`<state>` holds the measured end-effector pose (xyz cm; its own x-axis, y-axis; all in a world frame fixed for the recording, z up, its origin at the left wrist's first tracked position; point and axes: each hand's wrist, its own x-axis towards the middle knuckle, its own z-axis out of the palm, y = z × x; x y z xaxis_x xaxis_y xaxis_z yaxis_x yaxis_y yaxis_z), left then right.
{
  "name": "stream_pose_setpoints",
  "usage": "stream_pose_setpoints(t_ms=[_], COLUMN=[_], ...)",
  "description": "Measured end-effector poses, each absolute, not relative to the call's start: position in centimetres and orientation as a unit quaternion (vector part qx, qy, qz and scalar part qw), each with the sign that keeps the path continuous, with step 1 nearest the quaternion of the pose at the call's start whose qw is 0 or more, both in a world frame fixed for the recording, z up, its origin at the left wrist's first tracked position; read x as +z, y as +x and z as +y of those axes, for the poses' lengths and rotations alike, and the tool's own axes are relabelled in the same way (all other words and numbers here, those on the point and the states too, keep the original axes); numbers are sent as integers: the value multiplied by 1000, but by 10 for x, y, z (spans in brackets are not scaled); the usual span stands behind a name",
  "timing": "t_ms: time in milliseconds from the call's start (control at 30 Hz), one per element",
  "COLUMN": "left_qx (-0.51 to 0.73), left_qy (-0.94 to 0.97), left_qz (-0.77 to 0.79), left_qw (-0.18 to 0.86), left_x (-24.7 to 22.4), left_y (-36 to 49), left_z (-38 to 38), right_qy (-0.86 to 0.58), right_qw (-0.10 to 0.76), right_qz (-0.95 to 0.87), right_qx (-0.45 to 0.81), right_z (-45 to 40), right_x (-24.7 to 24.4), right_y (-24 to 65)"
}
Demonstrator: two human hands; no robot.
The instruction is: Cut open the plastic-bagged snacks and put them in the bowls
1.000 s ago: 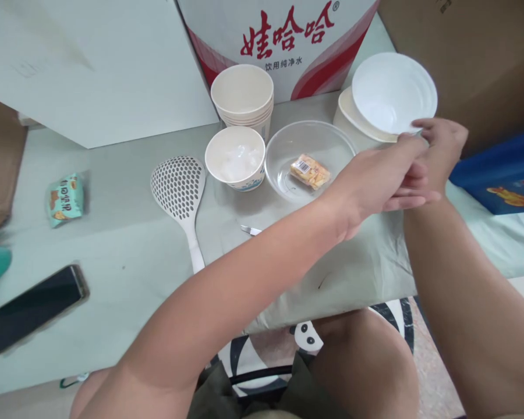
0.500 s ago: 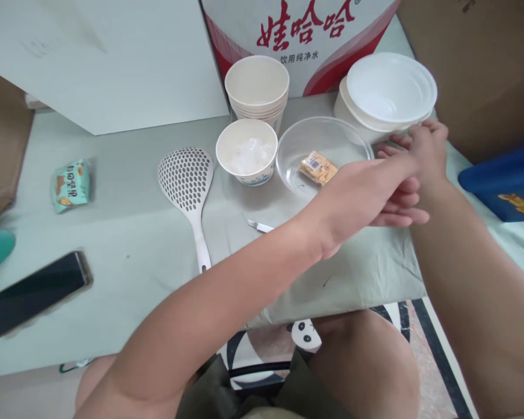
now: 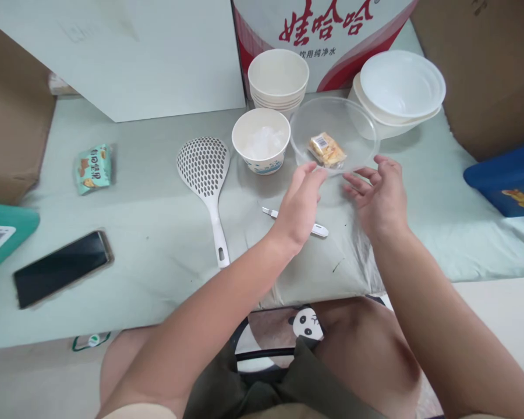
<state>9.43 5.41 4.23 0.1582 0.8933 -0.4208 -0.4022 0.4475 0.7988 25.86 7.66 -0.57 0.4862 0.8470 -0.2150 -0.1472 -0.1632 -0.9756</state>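
My left hand (image 3: 300, 203) is at the near left edge of a clear round bowl (image 3: 358, 125), its fingers bent and apart with nothing in them. My right hand (image 3: 378, 195) is open at the bowl's near right edge, fingers spread. A yellow wrapped snack (image 3: 326, 150) lies inside the bowl. Partly under my left hand is a small white knife (image 3: 319, 230). Left of the bowl stands a paper cup (image 3: 262, 142) with clear plastic in it. Behind that are stacked paper cups (image 3: 278, 78).
A slotted ladle (image 3: 204, 169), a green snack packet (image 3: 94, 169) and a phone (image 3: 63, 267) lie to the left. White bowls (image 3: 402, 87) are stacked at the back right. A blue container (image 3: 506, 180) stands far right, a green one (image 3: 9, 233) far left.
My hands, crossed near the white bowls before, have parted and come back to the near side of the clear bowl. The camera view has shifted, showing the whole knife and ladle handle more.
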Motion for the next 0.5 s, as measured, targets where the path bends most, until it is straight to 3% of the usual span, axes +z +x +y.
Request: stream_pose_setpoints(t_ms=[300, 500], left_qx=[432, 463], left_qy=[339, 336], left_qz=[497, 545], left_qw=[671, 613], left_x=[46, 46], left_y=[44, -31], left_z=[23, -3], right_qy=[-618, -554], right_qw=[549, 389], right_qz=[-432, -562], right_qx=[360, 476], right_z=[22, 1], right_x=[22, 49], right_y=[207, 132])
